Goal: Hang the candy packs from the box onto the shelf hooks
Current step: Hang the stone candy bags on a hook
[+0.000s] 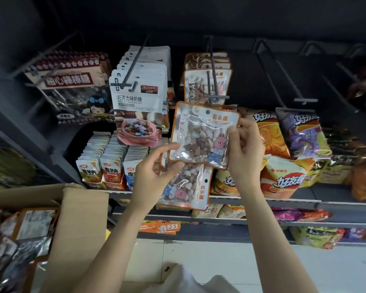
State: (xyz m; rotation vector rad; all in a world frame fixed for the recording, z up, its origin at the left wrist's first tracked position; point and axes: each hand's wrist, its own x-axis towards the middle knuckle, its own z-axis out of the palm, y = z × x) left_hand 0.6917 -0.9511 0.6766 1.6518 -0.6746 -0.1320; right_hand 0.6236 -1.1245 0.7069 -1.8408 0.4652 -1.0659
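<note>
Dark shelf hooks (215,81) carry "STONE CANDY" packs; right hand (244,144) pinches one stone candy pack (201,134), left hand (154,172) pinches a second pack (186,185) beside "ZIRANPEI" pouches (140,96).

Both forearms are bare from elbow to wrist, with no sleeve, watch, bracelet or ring showing on the left hand (150,174) or the right hand (244,152). The fingernails are short and plain (no polish that shows). At the near edge lies pale, whitish cloth (190,280), creased into soft folds.
</note>
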